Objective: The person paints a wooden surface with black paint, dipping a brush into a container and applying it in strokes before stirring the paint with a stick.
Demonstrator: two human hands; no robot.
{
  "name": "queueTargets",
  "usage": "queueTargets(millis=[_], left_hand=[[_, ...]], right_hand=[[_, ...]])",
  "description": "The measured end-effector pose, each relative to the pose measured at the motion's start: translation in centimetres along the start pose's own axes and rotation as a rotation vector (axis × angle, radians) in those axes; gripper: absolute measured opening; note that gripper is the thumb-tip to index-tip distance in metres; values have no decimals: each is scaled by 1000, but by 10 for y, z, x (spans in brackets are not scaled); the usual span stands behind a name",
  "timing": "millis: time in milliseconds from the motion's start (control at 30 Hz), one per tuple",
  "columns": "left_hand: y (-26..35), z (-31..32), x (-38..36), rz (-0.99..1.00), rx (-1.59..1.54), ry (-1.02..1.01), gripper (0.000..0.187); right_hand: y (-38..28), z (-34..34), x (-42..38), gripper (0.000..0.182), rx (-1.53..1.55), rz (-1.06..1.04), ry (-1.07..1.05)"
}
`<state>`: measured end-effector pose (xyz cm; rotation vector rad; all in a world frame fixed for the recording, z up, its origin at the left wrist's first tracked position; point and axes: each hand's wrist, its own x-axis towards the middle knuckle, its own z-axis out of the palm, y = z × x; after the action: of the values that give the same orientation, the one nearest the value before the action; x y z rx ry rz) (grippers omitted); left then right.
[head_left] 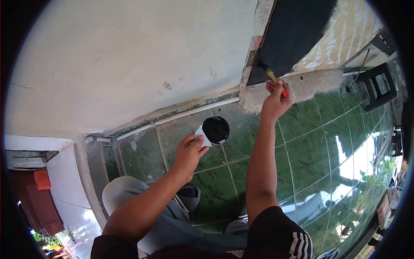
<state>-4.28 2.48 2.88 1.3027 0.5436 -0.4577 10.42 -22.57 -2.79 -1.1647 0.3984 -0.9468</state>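
Note:
My right hand (277, 98) grips a paintbrush (271, 74) with a red handle end. Its dark bristles meet the lower left part of a door panel (297, 30), near the hinge edge. Black paint covers this side of the panel, while the right side is tan with pale streaks. Lower and to the left, my left hand (189, 154) is closed around a white cup (203, 137). Black paint (216, 129) fills the cup's round opening and smears its rim. The cup is held above the tiled floor.
A cream wall (138, 56) stands left of the door, with a white pipe (194, 113) along its foot. A rough concrete sill (319, 82) runs below the panel. Green glossy tiles (302, 151) cover the floor. A dark plastic stool (379, 88) is at the right.

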Motion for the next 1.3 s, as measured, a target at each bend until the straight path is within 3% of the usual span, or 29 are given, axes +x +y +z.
queueTargets(millis=[100, 233, 433, 533, 733, 833, 933, 1033, 1167, 1200, 1300], left_hand=[[-3, -2, 3, 13, 2, 3, 26], [-1, 1, 0, 29, -6, 9, 30], [2, 1, -3, 30, -21, 6, 31], [-1, -1, 0, 26, -14, 4, 29], [2, 1, 0, 4, 4, -10, 26], [1, 0, 1, 8, 2, 0, 26], [1, 1, 1, 17, -6, 6, 28], [2, 1, 1, 9, -2, 0, 29], [0, 0, 3, -4, -8, 18, 26], [0, -1, 4, 2, -10, 22, 26], [0, -2, 4, -6, 1, 10, 26]], right_hand=[[16, -20, -10, 24, 134, 28, 63], [103, -37, -30, 29, 84, 209, 77], [87, -40, -27, 31, -493, 159, -61], [56, -9, -16, 30, -152, 142, -40], [34, -5, -19, 26, 129, 101, 82], [54, -22, -33, 25, -118, 87, 155], [69, -17, -32, 23, -287, 96, 79], [60, -7, -19, 22, -141, 78, 12], [30, -16, -11, 22, -137, -16, 150], [38, -21, -9, 21, -287, -50, 180], [95, -31, -2, 20, -553, 125, 16]])
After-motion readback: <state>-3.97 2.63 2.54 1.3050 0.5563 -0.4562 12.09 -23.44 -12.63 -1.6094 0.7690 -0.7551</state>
